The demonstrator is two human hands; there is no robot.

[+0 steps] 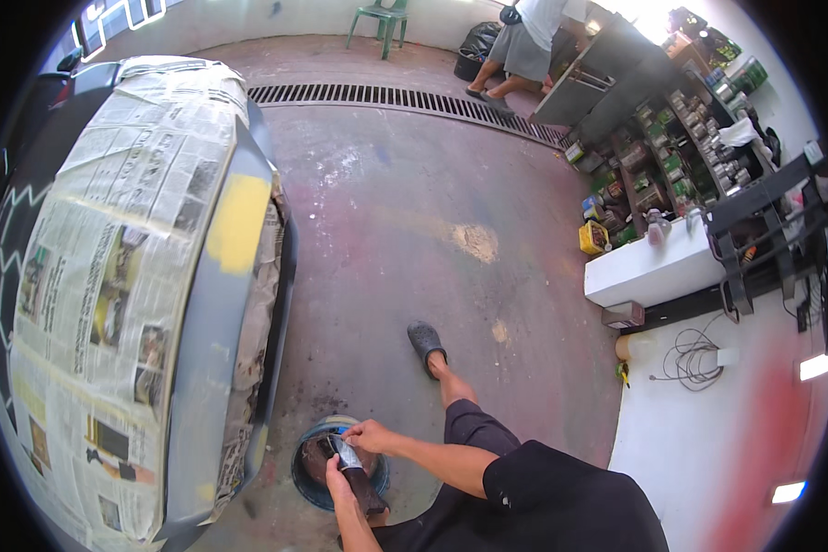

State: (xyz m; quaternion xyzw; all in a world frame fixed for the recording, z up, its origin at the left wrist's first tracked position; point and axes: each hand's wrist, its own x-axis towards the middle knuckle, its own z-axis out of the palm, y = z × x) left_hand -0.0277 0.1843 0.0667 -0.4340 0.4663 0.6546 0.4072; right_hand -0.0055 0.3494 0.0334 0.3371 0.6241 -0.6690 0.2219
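Observation:
My left hand (337,467) grips a dark oblong block (366,489) with a pale grey strip (348,453) on one end. My right hand (366,434) pinches that strip at its upper end. Both hands are over a blue bucket (306,497) with murky brown contents. Just left of them stands a car covered in taped newspaper (83,304), with a grey panel edge (202,368) carrying a yellow patch (235,221).
My shod foot (425,342) is on the stained floor (386,230). Another person (524,51) stands by an open cabinet door (575,78) beyond the drain grate (359,97). Shelves of cans (653,156), a white ledge (649,267) and coiled cable (690,359) line the right wall. A green chair (382,18) is behind.

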